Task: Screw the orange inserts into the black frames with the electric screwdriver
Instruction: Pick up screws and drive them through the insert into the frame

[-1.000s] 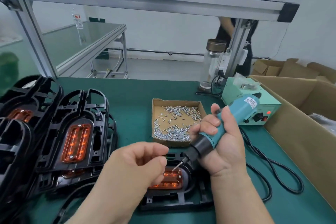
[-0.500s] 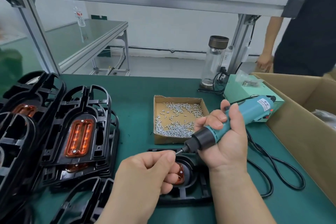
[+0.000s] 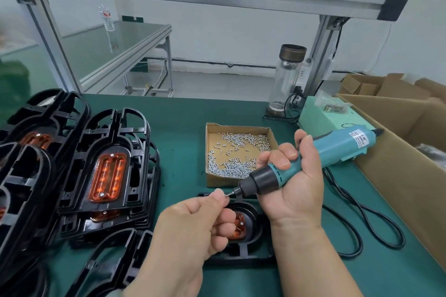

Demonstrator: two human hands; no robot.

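Note:
My right hand [image 3: 293, 183] grips the teal electric screwdriver [image 3: 311, 159], held slanted with its bit pointing down-left. My left hand [image 3: 193, 226] pinches a small screw [image 3: 226, 195] at the bit's tip. Below both hands a black frame [image 3: 251, 246] lies flat on the green mat, its orange insert [image 3: 237, 225] mostly hidden by my left fingers. A stack of black frames [image 3: 106, 176] with orange inserts [image 3: 107, 177] leans at the left.
A small cardboard box of screws [image 3: 237, 152] sits just behind my hands. A pale green power unit [image 3: 335, 120], a glass bottle [image 3: 286, 79] and a large cardboard carton [image 3: 395, 164] stand at the right. The black cable [image 3: 362, 222] loops on the mat.
The screwdriver tip rose off the insert and my left hand came up to meet it with a screw. A person standing at the back right has left the view.

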